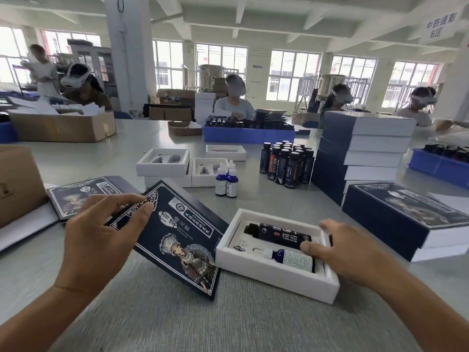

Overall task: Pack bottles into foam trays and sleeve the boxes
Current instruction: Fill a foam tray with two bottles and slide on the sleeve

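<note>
My left hand (101, 240) grips the upper left corner of a dark blue printed sleeve (177, 240), which is tilted up off the table. Its right edge sits against a white box (266, 273) with a foam tray. In the tray lie a dark bottle (276, 235) and a small blue dropper bottle (291, 259). My right hand (340, 252) holds the box's right end, thumb on the tray beside the bottles and fingers over the far rim.
Empty white trays (163, 162) and blue dropper bottles (225, 179) stand behind the sleeve. Dark bottles (286, 163) cluster mid-table. Sleeved boxes (360, 151) are stacked at right, one (406, 217) lying nearer. Flat sleeves (76, 196) and a cardboard carton (17, 181) sit left. Other people work across the table.
</note>
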`<move>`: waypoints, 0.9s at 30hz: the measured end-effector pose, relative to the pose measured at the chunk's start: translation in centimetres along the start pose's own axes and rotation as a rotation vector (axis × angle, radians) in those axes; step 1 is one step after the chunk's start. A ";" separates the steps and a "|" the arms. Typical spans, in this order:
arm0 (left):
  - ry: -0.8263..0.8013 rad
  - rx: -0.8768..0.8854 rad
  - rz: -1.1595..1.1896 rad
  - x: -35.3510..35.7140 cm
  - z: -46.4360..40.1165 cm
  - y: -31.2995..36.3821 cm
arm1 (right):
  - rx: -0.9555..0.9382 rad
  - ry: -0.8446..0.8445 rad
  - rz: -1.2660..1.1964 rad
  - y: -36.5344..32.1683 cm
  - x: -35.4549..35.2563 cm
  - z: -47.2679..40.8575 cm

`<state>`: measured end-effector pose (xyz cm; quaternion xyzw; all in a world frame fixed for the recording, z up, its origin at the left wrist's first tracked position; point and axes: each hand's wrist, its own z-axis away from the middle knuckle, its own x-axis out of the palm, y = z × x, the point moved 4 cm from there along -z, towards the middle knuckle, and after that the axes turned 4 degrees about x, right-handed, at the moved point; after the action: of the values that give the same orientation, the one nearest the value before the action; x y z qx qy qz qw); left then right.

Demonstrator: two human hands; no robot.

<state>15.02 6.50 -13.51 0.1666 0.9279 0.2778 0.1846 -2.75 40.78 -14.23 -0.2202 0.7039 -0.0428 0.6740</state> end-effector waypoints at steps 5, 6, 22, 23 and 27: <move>-0.032 -0.103 0.089 0.1 -0.2 -0.6 | 0.028 -0.074 0.009 -0.1 -0.1 0.1; -0.039 -0.121 0.081 0.1 -0.3 -0.8 | 0.039 -0.093 0.008 -0.1 -0.2 0.2; -0.222 -0.281 -0.182 1.1 -0.3 -5.3 | 0.108 -0.161 -0.128 0.6 -0.9 0.0; -0.222 -0.279 -0.183 1.1 -0.3 -5.3 | 0.106 -0.158 -0.143 0.5 -0.9 0.0; -0.234 -0.271 -0.169 1.2 -0.2 -5.3 | 0.090 -0.134 -0.134 0.0 -0.8 0.2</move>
<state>12.80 2.73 -16.74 0.0931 0.8649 0.3622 0.3347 -2.56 41.10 -13.54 -0.2384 0.6384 -0.1045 0.7243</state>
